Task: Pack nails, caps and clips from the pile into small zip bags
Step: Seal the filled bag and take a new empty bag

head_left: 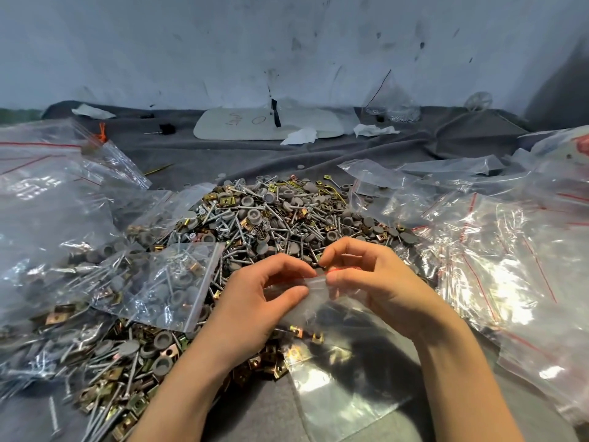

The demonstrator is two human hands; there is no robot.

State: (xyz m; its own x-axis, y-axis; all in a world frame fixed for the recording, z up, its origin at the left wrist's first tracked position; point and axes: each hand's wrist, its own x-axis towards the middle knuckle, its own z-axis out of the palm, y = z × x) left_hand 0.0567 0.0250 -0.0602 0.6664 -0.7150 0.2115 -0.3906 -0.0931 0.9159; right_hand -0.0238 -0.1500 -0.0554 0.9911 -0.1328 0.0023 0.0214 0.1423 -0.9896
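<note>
Both hands meet near the middle, just above the near edge of the pile [280, 218] of screw-like nails, grey caps and brass-coloured clips. The left hand [255, 301] pinches the top edge of a small clear zip bag [318, 309] between thumb and curled fingers. The right hand [373, 282] pinches the same red-lined edge from the right. The bag hangs below them over the near clips, and I cannot tell what it contains. A filled zip bag [172, 285] lies on the pile just left of the left hand. Empty zip bags [497, 250] are heaped at right. All of it rests on a grey cloth [223, 151], with a white board [255, 124] far behind.
</note>
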